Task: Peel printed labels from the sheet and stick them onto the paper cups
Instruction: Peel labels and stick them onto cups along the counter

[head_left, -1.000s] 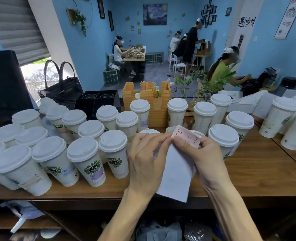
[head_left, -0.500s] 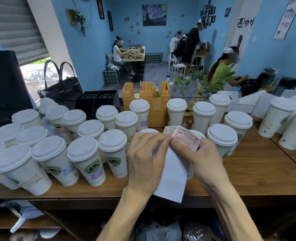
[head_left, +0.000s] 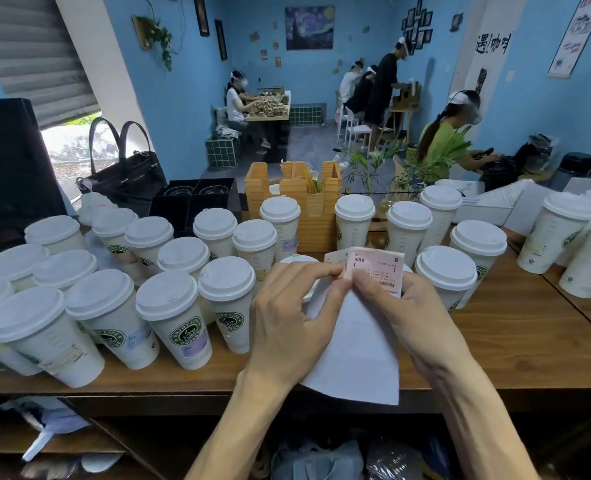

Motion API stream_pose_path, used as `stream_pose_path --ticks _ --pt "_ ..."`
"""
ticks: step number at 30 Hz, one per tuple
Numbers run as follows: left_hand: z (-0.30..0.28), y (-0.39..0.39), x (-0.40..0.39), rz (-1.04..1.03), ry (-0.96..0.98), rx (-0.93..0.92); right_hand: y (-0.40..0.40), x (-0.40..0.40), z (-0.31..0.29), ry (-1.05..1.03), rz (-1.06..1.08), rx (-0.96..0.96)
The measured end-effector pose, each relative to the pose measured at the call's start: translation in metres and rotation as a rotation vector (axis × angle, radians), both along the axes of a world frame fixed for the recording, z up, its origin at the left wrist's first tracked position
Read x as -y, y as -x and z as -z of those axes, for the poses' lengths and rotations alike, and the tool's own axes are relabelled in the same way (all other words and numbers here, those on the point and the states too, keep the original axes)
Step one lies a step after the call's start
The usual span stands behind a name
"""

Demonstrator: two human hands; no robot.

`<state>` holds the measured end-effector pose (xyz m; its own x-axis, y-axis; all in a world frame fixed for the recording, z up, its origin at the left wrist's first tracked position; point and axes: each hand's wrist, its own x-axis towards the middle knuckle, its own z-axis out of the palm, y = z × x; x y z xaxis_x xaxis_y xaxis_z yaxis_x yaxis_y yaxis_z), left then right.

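A white backing sheet [head_left: 356, 344] hangs between my hands over the counter's front edge. At its top sits a pink printed label [head_left: 377, 270]. My left hand [head_left: 290, 323] pinches the sheet's upper left corner. My right hand [head_left: 412, 306] pinches the label's lower left edge with thumb and fingers. Several lidded white paper cups [head_left: 174, 323] with green logos crowd the counter to the left, some bearing labels. More cups [head_left: 450, 275] stand behind and right of my hands. One cup [head_left: 297, 259] is mostly hidden behind my left hand.
A wooden organiser [head_left: 294, 199] stands behind the cups, with a black handbag [head_left: 124, 171] and black boxes at back left. The wooden counter [head_left: 516, 344] has bare surface at right. Further cups [head_left: 561, 233] stand far right. Several people work in the blue room beyond.
The label has lifted and turned to face me more squarely, further from the sheet's top. Both hands stay close together with the same grips.
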<state>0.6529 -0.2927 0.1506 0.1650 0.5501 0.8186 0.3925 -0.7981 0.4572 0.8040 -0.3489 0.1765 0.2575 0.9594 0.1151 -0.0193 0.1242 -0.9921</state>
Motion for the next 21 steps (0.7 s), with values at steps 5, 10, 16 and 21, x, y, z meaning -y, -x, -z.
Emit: stream_pose_path --ticks 5,10,16,21 --pt "0.002 0.001 -0.002 -0.011 -0.033 0.021 -0.002 0.002 0.001 -0.026 -0.077 -0.037" --pt "0.006 0.001 -0.004 -0.03 -0.069 0.032 0.001 0.002 0.002 -0.061 -0.088 -0.06" --pt "0.005 -0.001 0.0 -0.025 -0.043 0.033 0.001 -0.001 0.007 -0.037 0.007 -0.101" --pt "0.003 -0.002 0.004 0.006 0.007 0.006 -0.005 -0.006 0.011 -0.004 0.024 -0.052"
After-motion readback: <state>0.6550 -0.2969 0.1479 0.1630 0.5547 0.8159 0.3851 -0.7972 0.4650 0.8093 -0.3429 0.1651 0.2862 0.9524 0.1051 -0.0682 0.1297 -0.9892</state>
